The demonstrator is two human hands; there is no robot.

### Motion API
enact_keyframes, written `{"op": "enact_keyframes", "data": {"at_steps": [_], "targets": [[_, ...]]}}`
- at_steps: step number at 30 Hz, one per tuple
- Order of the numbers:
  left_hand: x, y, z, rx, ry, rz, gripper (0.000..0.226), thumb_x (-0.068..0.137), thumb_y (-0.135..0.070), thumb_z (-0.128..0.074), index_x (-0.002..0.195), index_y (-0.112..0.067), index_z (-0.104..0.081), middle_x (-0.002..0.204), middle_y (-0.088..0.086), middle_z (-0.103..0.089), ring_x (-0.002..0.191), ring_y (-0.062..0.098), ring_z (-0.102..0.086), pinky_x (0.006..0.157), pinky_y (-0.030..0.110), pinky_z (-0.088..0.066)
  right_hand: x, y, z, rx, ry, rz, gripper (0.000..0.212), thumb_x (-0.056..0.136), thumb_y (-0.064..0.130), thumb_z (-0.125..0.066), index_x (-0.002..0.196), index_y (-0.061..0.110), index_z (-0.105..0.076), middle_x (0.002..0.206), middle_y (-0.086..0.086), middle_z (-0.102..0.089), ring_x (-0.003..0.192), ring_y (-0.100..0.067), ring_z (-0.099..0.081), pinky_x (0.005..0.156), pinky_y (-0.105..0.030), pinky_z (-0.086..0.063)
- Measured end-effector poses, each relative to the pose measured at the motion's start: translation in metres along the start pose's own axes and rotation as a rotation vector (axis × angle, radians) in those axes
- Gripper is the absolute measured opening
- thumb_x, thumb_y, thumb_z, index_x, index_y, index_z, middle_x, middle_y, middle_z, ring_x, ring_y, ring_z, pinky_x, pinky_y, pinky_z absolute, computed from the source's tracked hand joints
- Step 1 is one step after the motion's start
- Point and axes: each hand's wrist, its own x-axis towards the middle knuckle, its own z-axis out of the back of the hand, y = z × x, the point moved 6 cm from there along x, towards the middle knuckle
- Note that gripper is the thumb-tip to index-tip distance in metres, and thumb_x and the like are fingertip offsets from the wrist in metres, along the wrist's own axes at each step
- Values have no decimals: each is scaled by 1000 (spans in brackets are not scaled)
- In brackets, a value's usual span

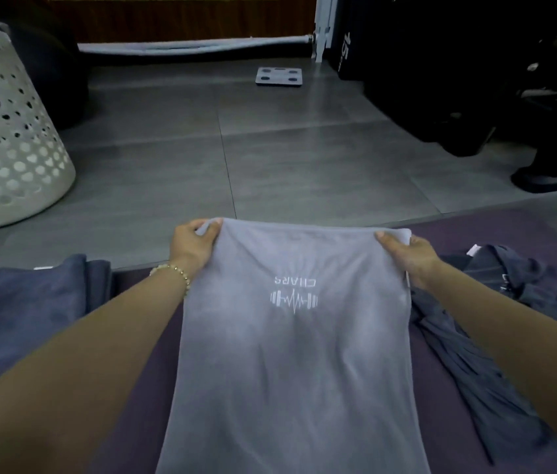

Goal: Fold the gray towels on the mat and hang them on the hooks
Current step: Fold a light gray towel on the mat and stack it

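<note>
Item 1: light gray towel (290, 354), spread lengthwise down the middle of the purple mat (458, 230), far edge lifted off it. Thin, soft, limp cloth; prob. very light, drapes and wrinkles easily, no stiffness to hold a crease. Best taken at the two far corners, edge kept taut so the fold lands square.

Item 2: left hand (193, 246), fingers curled round the far-left corner, gripping it. Beaded bracelet (176, 273) at the wrist.

Item 3: right hand (407, 258), thumb on top, pinching the far-right corner. Both hands level, edge stretched betw. them.

Markings: white print at towel centre, barbell w/ pulse line through it; word above reads upside down from here, approx. "CHARS", letters too blurred to be sure. Black gym block (347, 46) far right shows "15".

Others: dark gray towel (495, 295) crumpled on mat, right of the spread one; blue-gray towel pile (31, 309) at left. White perforated laundry basket (7, 148) on tiled floor, left. Bathroom scale (278, 76) by the far wall.

Hooks: not in view
</note>
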Motion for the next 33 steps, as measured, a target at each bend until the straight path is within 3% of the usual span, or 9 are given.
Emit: {"op": "enact_keyframes", "data": {"at_steps": [4,8,12,15,18,21,27,30,33], "targets": [[3,32,-18,218,15,-27,52,90,-26,-64,136,-9,-47,138,13,-49,130,28,-42,107,30,-32,19,-23,-7,-25,-124,96,58,85,20,-71,134,6,-43,134,-13,-49,107,-16,-49,92,-26,-42],[-61,100,-42,377,147,-7,65,89,-32,-63,143,-10,-37,146,13,-39,134,32,-32,110,34,-20,-9,-97,-4,-184,-33,44,79,82,14,-73,146,6,-26,147,-10,-36,130,-26,-42,94,-25,-37],[-110,145,-38,396,133,53,66,85,-30,-68,137,1,-42,143,18,-42,134,35,-35,113,41,-24,-47,-158,20,-224,-26,-29,73,77,12,-78,138,6,-39,123,-6,-47,100,-23,-53,85,-31,-43],[-134,157,-22,399,27,91,69,84,-28,-70,139,1,-40,145,18,-40,136,35,-30,114,40,-18,-70,-190,42,-212,-68,-104,61,75,7,-78,128,2,-48,97,-4,-52,78,-18,-51,72,-24,-44],[-147,169,-6,389,33,171,64,83,-27,-71,132,6,-45,136,23,-48,128,39,-41,111,45,-27,-83,-203,52,-257,-18,-126,51,74,8,-79,117,-1,-55,82,-2,-55,74,-18,-54,62,-15,-48],[-153,175,8,262,107,263,50,81,-30,-73,115,2,-54,114,17,-62,103,32,-59,90,42,-47,-96,-205,51,-328,45,-135,47,73,13,-81,111,1,-57,85,-8,-63,76,-18,-59,66,-22,-50],[-186,174,14,214,396,363,33,80,-35,-74,104,-15,-62,99,1,-65,84,16,-60,74,27,-46,-124,-210,41,-302,115,-295,44,76,22,-80,106,-1,-59,104,-14,-64,90,-23,-62,72,-28,-48],[-210,175,23,135,502,376,38,79,-36,-74,110,-18,-63,102,-5,-68,88,11,-64,73,22,-50,-147,-215,40,-370,149,-353,24,80,25,-76,86,5,-62,96,-11,-66,76,-19,-63,62,-25,-49],[-230,182,38,151,486,394,31,79,-36,-75,102,-20,-60,94,-6,-67,82,8,-63,64,19,-49,-166,-219,43,-391,128,-296,24,87,28,-68,93,6,-59,91,-7,-61,83,-25,-58,74,-32,-44]]}}
